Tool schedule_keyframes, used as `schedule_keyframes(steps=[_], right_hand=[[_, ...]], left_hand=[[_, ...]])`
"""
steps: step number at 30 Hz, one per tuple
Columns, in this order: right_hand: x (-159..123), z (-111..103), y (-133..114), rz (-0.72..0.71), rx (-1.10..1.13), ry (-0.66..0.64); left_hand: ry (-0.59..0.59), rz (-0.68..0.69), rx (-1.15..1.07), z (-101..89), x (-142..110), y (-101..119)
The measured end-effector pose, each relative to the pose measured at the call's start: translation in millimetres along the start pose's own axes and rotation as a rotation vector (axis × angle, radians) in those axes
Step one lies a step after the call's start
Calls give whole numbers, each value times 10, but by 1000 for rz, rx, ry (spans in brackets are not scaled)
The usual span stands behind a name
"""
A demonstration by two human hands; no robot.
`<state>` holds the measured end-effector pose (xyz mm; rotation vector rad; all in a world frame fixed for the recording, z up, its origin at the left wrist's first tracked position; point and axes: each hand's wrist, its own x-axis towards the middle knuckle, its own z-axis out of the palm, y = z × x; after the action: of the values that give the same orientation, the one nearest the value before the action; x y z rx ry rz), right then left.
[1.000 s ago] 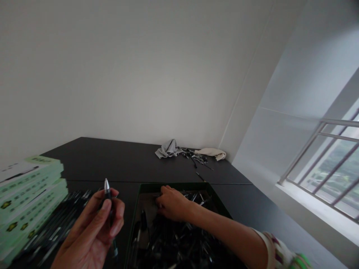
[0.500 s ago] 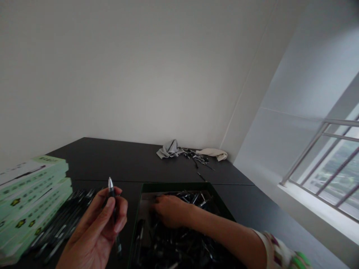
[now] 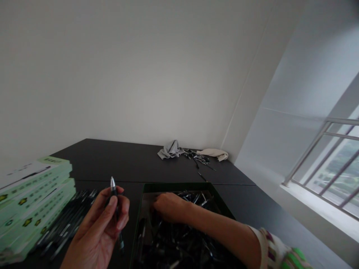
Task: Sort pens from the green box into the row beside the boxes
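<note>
Your left hand (image 3: pixel 97 229) grips a silver-tipped black pen (image 3: pixel 113 194) clamped upright in its fingers; your right hand (image 3: pixel 168 207) rests among the loose pens (image 3: pixel 179 243) in the green box (image 3: pixel 179 185), whether apart or together hidden.

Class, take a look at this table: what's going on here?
A person stands at a dark table. Their left hand grips a black pen upright, silver tip up. Their right hand reaches into a green-rimmed box heaped with dark pens. More pens lie beside pale green stacks, and small dark pieces sit between a grey cloth and a cream cloth.
</note>
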<state>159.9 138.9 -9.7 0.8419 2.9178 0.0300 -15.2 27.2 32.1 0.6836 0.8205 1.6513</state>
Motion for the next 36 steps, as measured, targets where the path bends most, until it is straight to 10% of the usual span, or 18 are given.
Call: schedule_keyframes(steps=[21,31,36], right_hand=[[-164,-354,25,39,420,2],[-251,-328,121,269,197,17],[-214,-288,-75,18,192,-14]], left_hand=[[-44,35,8,4,3,2],[-57,18,21,66,-66,76],[-53,6,23,59,-49,55]])
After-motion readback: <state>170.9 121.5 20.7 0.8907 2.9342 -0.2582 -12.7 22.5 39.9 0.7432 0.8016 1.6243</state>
